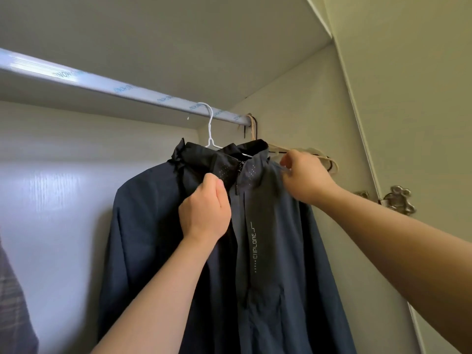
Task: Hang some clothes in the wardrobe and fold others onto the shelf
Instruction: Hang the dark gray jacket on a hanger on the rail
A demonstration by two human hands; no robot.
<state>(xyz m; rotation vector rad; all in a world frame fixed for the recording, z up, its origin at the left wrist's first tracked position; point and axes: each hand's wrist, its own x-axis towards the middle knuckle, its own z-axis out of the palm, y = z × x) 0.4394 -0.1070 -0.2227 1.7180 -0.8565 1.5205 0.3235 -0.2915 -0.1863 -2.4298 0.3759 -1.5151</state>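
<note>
bare left hand [204, 210], bare right hand [306, 180]

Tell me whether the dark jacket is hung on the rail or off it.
Hung: its white hanger hooks over the rail, and the jacket drapes spread below.

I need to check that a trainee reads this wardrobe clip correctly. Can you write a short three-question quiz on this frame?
1. True or false: the white hanger carrying the navy jacket is hooked over the rail.
2. Multiple choice: where does the left hand grip the jacket? A) at the hem; B) on the front beside the zip, just below the collar; C) at a sleeve cuff.
3. Fill in: the empty hangers hang at the rail's ____ end.

Key: 1 true; 2 B; 3 right.
</note>
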